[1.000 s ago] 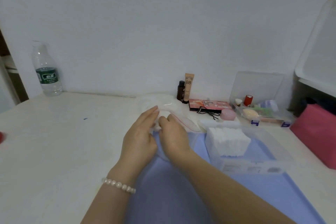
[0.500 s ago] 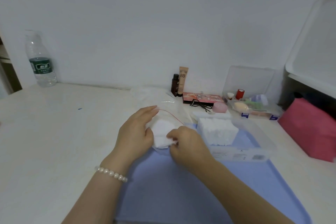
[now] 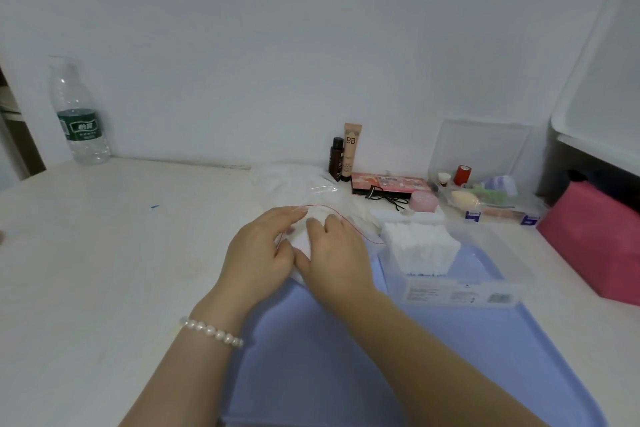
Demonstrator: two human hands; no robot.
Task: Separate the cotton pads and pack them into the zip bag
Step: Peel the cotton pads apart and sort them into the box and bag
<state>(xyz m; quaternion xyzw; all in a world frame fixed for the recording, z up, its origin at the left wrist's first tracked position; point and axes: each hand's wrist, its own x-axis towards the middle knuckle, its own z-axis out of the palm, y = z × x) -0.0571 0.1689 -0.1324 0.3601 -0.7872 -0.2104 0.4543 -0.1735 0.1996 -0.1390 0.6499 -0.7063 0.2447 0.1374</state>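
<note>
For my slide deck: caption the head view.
Both hands work cotton pads into a zip bag beside the pad box.

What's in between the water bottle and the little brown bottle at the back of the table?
Nothing stands between the water bottle and the little brown bottle: the head view shows only bare table along the wall.

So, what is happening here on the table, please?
A person is packing cotton pads into a clear zip bag with a red seal line. The left hand holds the bag's mouth, and the right hand pushes a white pad in. The bag lies at the far edge of a blue tray. A stack of pads waits in a clear box to the right.
</note>
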